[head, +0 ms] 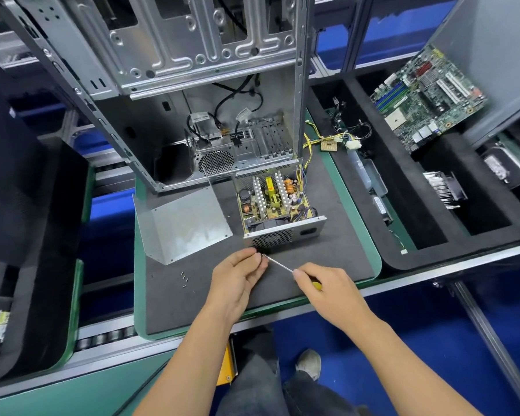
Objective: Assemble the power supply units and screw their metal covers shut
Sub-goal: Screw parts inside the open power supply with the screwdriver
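Factory conveyor benches carry dark foam work mats (327,256). At twelve o'clock stands a bare computer case (174,94); at two, a circuit board (427,97). Mid-mat sits the open power supply (275,205), its loose metal cover (183,226) at nine o'clock of it, spare screws (184,277) nearer the worker. The left hand (237,280) pinches what seems a screw at the tip of a screwdriver (278,264), gripped by the right hand (330,289). Seating the screw squarely on the bit should prevent drops.
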A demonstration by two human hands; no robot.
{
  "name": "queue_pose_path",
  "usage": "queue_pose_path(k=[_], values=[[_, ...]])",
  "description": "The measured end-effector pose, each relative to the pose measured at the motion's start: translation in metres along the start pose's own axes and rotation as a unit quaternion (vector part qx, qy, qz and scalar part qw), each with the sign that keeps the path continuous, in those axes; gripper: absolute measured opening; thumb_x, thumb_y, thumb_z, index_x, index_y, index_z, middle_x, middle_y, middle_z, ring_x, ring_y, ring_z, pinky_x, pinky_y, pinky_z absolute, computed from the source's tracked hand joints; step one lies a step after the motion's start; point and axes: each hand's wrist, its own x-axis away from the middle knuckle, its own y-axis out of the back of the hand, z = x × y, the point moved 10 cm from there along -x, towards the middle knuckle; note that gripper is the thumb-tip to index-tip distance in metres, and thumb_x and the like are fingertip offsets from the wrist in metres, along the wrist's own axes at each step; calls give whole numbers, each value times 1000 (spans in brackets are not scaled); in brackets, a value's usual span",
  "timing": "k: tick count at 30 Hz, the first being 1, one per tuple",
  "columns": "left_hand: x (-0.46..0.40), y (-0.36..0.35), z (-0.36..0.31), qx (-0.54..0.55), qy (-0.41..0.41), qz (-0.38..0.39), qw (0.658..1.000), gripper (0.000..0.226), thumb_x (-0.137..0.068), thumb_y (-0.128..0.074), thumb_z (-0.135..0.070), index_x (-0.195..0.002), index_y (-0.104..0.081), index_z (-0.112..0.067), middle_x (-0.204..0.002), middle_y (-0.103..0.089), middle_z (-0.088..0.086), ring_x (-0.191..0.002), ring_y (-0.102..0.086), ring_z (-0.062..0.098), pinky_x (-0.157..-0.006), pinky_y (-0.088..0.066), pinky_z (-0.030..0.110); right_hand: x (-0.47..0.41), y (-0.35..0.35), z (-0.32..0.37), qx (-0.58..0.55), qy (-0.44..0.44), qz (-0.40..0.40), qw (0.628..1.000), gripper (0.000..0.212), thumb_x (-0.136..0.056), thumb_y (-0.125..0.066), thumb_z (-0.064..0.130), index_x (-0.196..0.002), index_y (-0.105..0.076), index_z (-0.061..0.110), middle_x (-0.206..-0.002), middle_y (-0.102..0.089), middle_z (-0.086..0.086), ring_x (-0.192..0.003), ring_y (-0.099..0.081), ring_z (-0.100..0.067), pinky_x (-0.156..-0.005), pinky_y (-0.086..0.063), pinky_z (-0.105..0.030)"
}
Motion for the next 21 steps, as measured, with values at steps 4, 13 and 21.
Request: queue_pose_path(k=[4, 13, 21], values=[[0, 2, 1, 8, -4, 9, 1000, 17, -87, -61, 14, -100, -66, 5, -85, -76, 13, -80, -74, 19, -69, -59, 23, -1, -1, 0, -6, -10, 15, 1000, 32, -98, -48, 45, -83, -66, 24, -59, -53, 7, -57, -46, -12, -53, -38, -24], [-7, 6, 0, -44, -28, 26, 998, 17, -85, -64, 12, -98, -70, 2, -89, -76, 16, -79, -74, 19, -68, -58, 21, -3, -2, -2, -18, -27, 30, 999, 31, -96, -50, 45, -82, -69, 25, -59, -54, 5, -53, -42, -9, -52, -37, -24], [-7, 4, -8, -178, -72, 54, 980, 18, -87, -68, 6, -97, -74, -8, -87, -76, 12, -76, -72, 16, -69, -57, 19, -5, -10, -14, -44, -58, 70, 995, 44, -94, -43, 58, -80, -71, 27, -53, -47, 1, -50, -36, -7, -49, -31, -21]])
